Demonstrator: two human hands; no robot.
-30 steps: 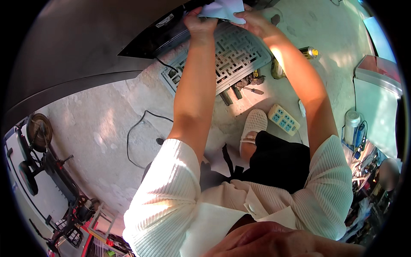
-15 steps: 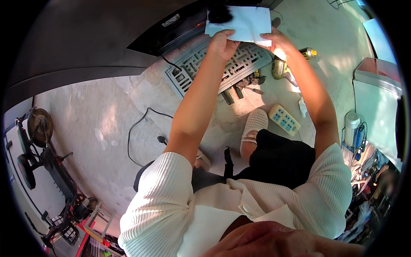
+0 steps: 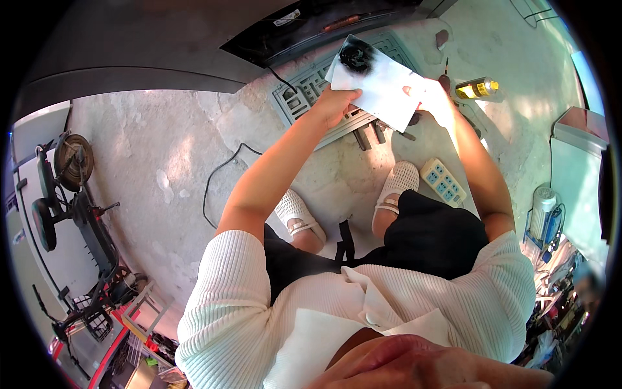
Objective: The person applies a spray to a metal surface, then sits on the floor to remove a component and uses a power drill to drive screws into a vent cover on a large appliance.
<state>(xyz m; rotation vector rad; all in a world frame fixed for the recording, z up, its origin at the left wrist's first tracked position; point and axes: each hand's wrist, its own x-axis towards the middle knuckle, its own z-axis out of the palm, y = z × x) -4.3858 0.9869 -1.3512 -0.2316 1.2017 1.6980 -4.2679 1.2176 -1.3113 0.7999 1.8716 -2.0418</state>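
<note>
Both of my hands hold a white sheet of paper [image 3: 389,94], which is tilted and seems to be more than one layer. A black, sooty-looking patch covers its far left corner. My left hand [image 3: 335,107] pinches the left edge, thumb on top. At the right edge, my right hand [image 3: 433,100] grips with its thumb over the paper, its back brightly sunlit. Beneath the paper lies a grey slotted plastic panel [image 3: 301,100], partly hidden. Behind it stands a large dark cabinet-like body [image 3: 155,58] with a glossy black lower part.
A yellow-capped spray can [image 3: 476,88] lies to the right on the concrete floor. A cream power strip [image 3: 443,183] sits near my right foot. Dark tools [image 3: 369,136] lie by the panel's near edge, a black cord [image 3: 214,178] at left. A scooter [image 3: 91,233] stands far left.
The paper has come nearer to me and turned clockwise, both hands still holding it. More of the panel and the black cabinet base now shows behind it.
</note>
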